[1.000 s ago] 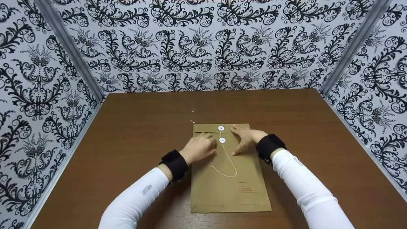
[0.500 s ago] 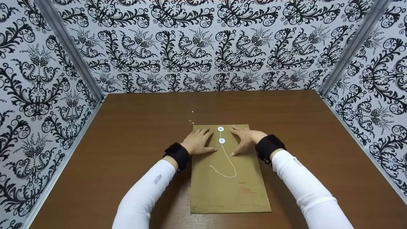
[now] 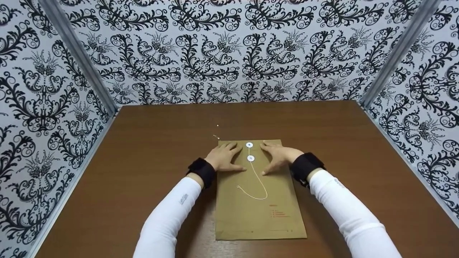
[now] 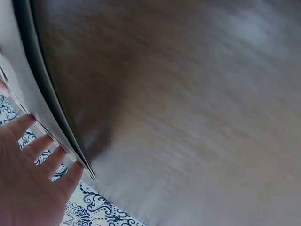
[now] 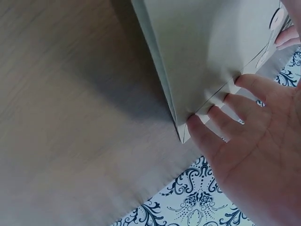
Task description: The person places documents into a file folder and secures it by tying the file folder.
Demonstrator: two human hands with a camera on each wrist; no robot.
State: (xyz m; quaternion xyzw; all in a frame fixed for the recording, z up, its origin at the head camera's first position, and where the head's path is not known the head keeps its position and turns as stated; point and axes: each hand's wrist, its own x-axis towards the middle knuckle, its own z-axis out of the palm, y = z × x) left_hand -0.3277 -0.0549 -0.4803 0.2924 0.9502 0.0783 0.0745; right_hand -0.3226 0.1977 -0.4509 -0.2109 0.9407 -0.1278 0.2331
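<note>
A brown paper string-tie envelope point(image 3: 258, 218) lies flat on the wooden table, its flap folded down at the far end. Two white button discs point(image 3: 250, 158) sit one above the other near the flap, joined by a thin white string point(image 3: 264, 188) whose loose end curves down over the paper. My left hand point(image 3: 224, 158) rests on the upper left of the envelope with fingers spread. At the upper right, my right hand point(image 3: 279, 156) presses its spread fingertips on the paper. In the right wrist view, the fingertips point(image 5: 197, 123) touch along the flap edge.
The brown table point(image 3: 143, 154) spreads out on both sides of the envelope. Small pale scraps point(image 3: 216, 137) lie beyond its far left corner. Walls with black-and-white scroll patterns point(image 3: 229, 53) enclose the back and sides.
My left hand has uncurled from above the paper and now lies spread on the flap's left side. The right hand and the envelope have stayed in place.
</note>
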